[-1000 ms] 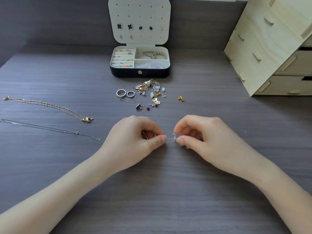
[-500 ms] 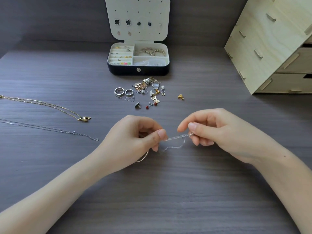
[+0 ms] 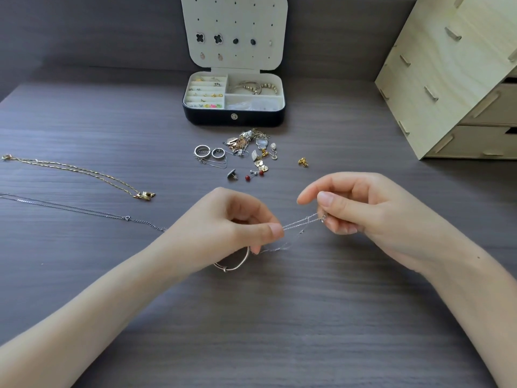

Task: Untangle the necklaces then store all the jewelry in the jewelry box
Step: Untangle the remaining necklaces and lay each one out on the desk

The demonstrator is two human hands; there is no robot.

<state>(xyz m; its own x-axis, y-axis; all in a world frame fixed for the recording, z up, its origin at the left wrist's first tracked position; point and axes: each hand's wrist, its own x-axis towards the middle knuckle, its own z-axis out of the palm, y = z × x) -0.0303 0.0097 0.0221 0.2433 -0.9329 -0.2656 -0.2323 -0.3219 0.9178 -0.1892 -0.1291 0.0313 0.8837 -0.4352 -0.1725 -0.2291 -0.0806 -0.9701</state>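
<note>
A gold necklace (image 3: 84, 175) and a silver necklace (image 3: 84, 210) are lying apart on the tabletop (image 3: 279, 317), looking untangled. In the middle, a little pile (image 3: 246, 152) is waiting in front of the open jewelry box (image 3: 233, 119). The fingers of the left hand (image 3: 223, 228) and the right hand (image 3: 363, 214) are pinching a thin chain (image 3: 299, 223) between them, so lots is left.

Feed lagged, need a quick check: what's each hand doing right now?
Left hand: closed, pinching the thin silver chain; a rose-gold loop shows under it.
Right hand: closed, pinching the same chain's other end.
</note>
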